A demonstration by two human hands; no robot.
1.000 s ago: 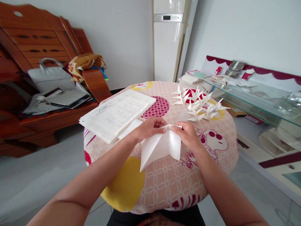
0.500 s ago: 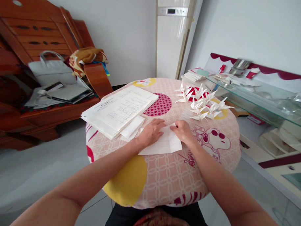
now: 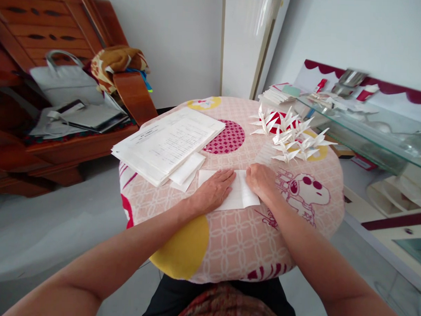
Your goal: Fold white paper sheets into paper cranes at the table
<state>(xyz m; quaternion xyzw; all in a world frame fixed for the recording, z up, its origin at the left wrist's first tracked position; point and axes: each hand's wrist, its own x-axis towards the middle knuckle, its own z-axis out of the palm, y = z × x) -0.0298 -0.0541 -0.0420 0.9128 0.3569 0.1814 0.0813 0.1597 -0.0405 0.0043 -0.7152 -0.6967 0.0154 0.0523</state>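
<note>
A folded white sheet of paper (image 3: 237, 196) lies flat on the round table's patterned cloth (image 3: 242, 242). My left hand (image 3: 212, 191) lies flat on its left half, fingers stretched out and together. My right hand (image 3: 261, 180) presses on the sheet's right part with its fingers bent down onto the paper. A stack of printed papers (image 3: 169, 145) sits just left of my left hand, with small white slips (image 3: 187, 170) at its near edge. Several folded white paper cranes (image 3: 290, 135) stand at the table's far right.
A wooden bench (image 3: 59, 139) at the left holds a grey bag (image 3: 66, 81), papers and a patterned cloth. A glass shelf unit (image 3: 370, 131) with small items runs along the right. A tall white appliance (image 3: 245, 44) stands behind the table.
The sheet was held up off the table between both hands; it now lies flat, and both hands press on it. The view has tilted downward.
</note>
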